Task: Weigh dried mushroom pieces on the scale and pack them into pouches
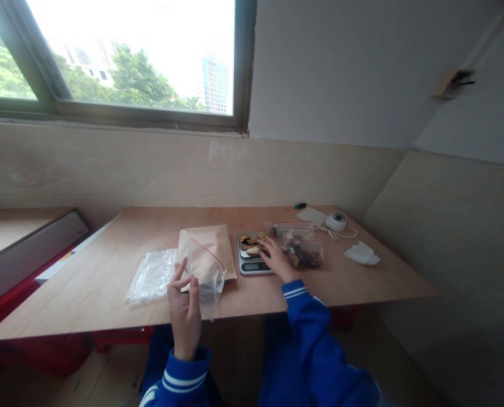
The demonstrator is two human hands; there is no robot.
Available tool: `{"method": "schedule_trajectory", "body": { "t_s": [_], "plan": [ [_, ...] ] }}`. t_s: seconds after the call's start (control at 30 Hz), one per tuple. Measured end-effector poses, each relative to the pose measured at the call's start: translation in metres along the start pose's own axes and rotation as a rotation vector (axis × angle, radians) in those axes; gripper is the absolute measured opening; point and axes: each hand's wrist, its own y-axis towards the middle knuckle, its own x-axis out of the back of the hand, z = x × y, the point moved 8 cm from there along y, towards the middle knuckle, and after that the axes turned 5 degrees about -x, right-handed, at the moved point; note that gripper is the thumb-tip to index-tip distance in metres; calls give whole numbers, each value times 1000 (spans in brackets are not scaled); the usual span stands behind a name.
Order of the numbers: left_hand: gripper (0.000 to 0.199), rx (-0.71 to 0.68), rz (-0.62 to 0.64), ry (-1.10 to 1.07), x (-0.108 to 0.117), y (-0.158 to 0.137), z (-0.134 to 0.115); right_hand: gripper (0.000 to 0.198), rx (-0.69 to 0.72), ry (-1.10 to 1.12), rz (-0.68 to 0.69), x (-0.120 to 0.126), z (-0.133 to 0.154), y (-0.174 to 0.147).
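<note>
My left hand (185, 311) is raised at the table's front edge, its fingers closed on a clear zip bag (211, 280) with a red seal line. The bag hangs in front of a brown paper pouch (207, 240). Over a small kitchen scale (255, 267), my right hand (276, 259) has its fingertips closed around some of the dried mushroom slices (248, 242) lying on the plate. Exactly which pieces they grip is partly hidden. Just right of that hand lies a filled zip bag (305, 253) of dark dried pieces, with another filled bag (292, 228) behind it.
A stack of clear plastic bags (152, 277) lies left of the pouch. At the right stand a white dome camera (335, 221) with its cable and a crumpled white tissue (362, 253). A green-handled tool (300, 206) lies at the back edge, near the wall.
</note>
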Motion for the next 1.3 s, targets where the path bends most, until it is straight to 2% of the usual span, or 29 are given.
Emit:
{"method": "schedule_trajectory", "body": {
  "t_s": [0.13,0.27,0.47,0.73,0.9,1.0,1.1,1.2,1.3],
  "plan": [
    [17,118,28,-92,-8,-9,14,38,8,-15,34,-6,-8,6],
    [17,161,56,-95,-12,-12,19,41,3,-17,24,-6,-9,5],
    [20,220,28,-30,-11,-11,18,44,-41,124,-76,-3,-9,5],
    [21,204,91,19,-23,-5,10,40,-83,294,-177,4,-20,8],
    [25,223,153,68,-45,0,10,41,-115,413,-181,12,-22,14],
    [24,210,189,62,-62,5,12,44,-120,518,-162,20,-9,20],
    [23,175,220,66,-78,10,12,42,-53,537,-169,39,21,22],
    [21,138,229,69,-90,15,8,35,82,333,-205,62,60,19],
    [20,146,222,71,-98,18,7,41,170,128,-170,70,90,12]
  ]
}}
